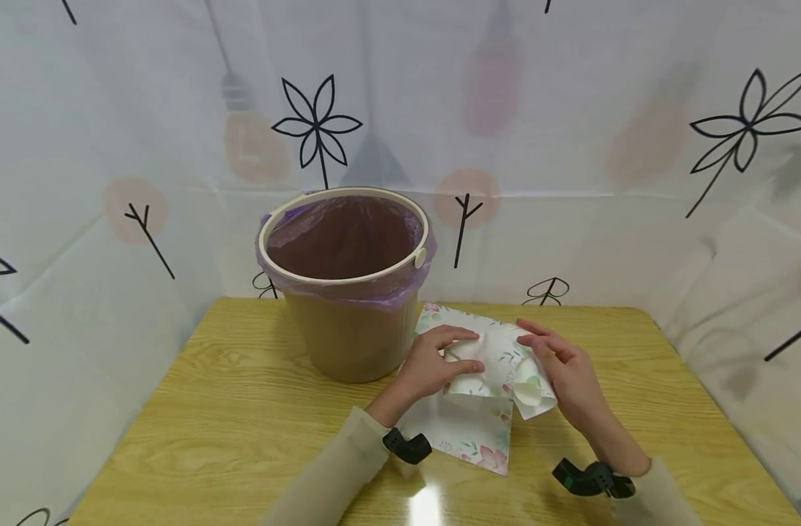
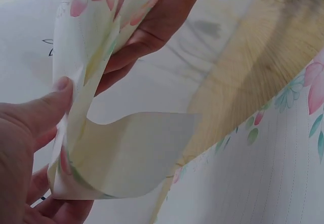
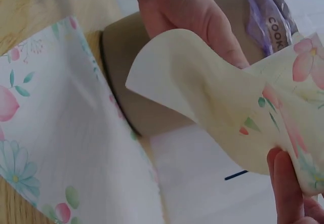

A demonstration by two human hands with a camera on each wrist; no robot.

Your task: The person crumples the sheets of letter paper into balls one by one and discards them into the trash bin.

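Observation:
Both hands hold a sheet of floral letter paper (image 1: 488, 376), white with pink flowers and green leaves, raised over the table. My left hand (image 1: 433, 361) pinches its left part, the thumb on the near face and fingers behind, as the left wrist view shows. At the other end my right hand (image 1: 571, 380) grips the paper, its fingers bent round the edge. The held paper (image 2: 136, 138) is bent, with one end curling over on itself. Beneath it a second floral sheet (image 1: 453, 427) lies flat on the table.
A brown bin (image 1: 354, 329) with a cream rim and a purple bag liner stands on the table, left of the hands. The wooden table (image 1: 229, 424) ends at a patterned white cloth (image 1: 571, 234) behind.

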